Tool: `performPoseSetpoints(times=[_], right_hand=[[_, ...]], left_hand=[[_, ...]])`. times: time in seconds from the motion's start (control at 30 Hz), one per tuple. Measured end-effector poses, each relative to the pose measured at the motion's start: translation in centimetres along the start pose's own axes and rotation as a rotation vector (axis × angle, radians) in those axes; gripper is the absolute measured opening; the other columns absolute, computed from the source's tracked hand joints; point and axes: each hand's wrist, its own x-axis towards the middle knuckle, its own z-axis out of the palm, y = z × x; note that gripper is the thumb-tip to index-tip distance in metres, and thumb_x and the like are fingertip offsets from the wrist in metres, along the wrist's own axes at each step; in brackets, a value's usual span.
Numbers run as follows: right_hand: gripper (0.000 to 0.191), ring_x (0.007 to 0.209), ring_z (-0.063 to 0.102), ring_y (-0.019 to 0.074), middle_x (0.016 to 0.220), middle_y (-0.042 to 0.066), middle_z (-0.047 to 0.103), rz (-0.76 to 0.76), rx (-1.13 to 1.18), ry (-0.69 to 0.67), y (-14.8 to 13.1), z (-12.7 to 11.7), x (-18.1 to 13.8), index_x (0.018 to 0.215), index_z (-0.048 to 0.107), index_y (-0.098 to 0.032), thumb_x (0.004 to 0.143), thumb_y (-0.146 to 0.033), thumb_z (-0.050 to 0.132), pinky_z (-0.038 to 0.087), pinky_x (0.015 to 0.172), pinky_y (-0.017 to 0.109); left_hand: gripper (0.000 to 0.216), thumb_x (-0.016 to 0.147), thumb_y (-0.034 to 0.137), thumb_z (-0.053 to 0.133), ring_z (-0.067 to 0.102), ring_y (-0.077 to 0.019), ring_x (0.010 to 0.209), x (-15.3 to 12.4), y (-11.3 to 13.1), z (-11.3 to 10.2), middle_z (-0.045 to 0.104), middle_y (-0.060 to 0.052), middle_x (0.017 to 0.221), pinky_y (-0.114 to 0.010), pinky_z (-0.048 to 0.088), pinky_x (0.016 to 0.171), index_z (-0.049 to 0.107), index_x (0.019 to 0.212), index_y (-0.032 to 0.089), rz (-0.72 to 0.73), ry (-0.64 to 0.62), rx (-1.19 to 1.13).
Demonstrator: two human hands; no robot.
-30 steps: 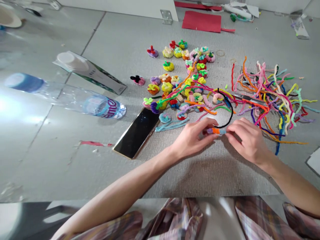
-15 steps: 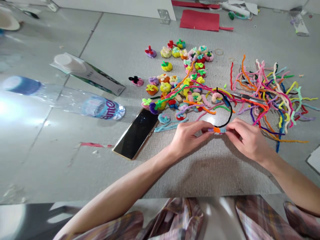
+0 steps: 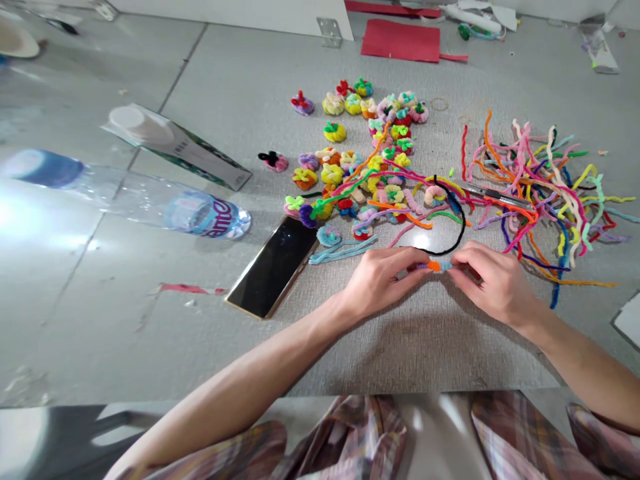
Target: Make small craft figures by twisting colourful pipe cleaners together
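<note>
My left hand (image 3: 383,279) and my right hand (image 3: 490,280) both pinch a short coil of pipe cleaner (image 3: 436,265), orange in the middle with purple and blue ends, just above the grey mat (image 3: 400,347). A black pipe cleaner (image 3: 457,230) curves away from the coil toward the pile. Beyond my hands lies a heap of small finished pipe-cleaner flowers (image 3: 370,153). To the right sprawls a tangle of loose coloured pipe cleaners (image 3: 545,187).
A black phone (image 3: 274,265) lies left of my left hand. Further left rest a water bottle (image 3: 150,200) on its side and a carton (image 3: 180,148). Red paper (image 3: 401,40) sits at the back. A utility knife (image 3: 493,195) lies among the strands.
My hands have stayed at the coil with small finger shifts; the coil looks slightly shorter and turned. The view has barely moved.
</note>
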Motion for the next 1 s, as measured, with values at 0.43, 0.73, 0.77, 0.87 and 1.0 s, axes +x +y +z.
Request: performPoseSetpoints(times=[0.43,0.73,0.77,0.87,1.0], right_hand=[[0.009,0.077,0.065,0.0163,0.089,0.002,0.07,0.098,0.138,-0.07,-0.09,0.06,0.3,0.099,0.065,-0.02,0.108,-0.021,0.064,0.048,0.071,0.028],[0.009,0.074,0.062,0.0149,0.088,0.002,0.069,0.068,0.097,-0.097,-0.06,0.04,0.28,0.101,0.066,-0.02,0.109,-0.022,0.063,0.045,0.067,0.027],[0.009,0.074,0.062,0.0149,0.088,0.002,0.069,0.067,0.093,-0.102,-0.01,0.04,0.28,0.101,0.066,-0.02,0.109,-0.022,0.063,0.045,0.067,0.027],[0.011,0.074,0.062,0.015,0.088,0.002,0.069,0.057,0.072,-0.1,0.19,0.1,0.22,0.1,0.065,-0.02,0.11,-0.023,0.062,0.045,0.068,0.028],[0.011,0.074,0.063,0.0147,0.089,0.003,0.07,0.03,0.036,-0.079,0.51,0.37,0.0,0.1,0.064,-0.02,0.11,-0.024,0.062,0.045,0.069,0.028]], left_hand=[[0.015,0.112,0.027,0.062,0.073,-0.0136,0.069,-0.07,-0.17,0.3,0.078,-0.002,0.081,-0.025,0.056,0.069,0.069,0.103,0.018,0.169,-0.04,0.099],[0.027,0.114,0.037,0.059,0.07,-0.011,0.06,-0.5,-0.46,0.33,0.077,-0.001,0.074,-0.022,0.05,0.059,0.073,0.101,0.017,0.094,-0.088,0.053],[0.029,0.114,0.038,0.059,0.069,-0.0108,0.058,-0.51,-0.49,0.33,0.076,0.0,0.073,-0.022,0.049,0.058,0.073,0.101,0.017,0.088,-0.096,0.058],[0.033,0.115,0.042,0.057,0.068,-0.0107,0.058,-0.55,-0.56,0.38,0.075,0.0,0.072,-0.022,0.049,0.058,0.073,0.1,0.018,0.054,-0.127,0.078],[0.035,0.113,0.049,0.059,0.074,-0.0126,0.067,-0.57,-0.72,0.48,0.08,-0.002,0.082,-0.022,0.053,0.063,0.074,0.111,0.017,0.012,-0.175,0.082]])
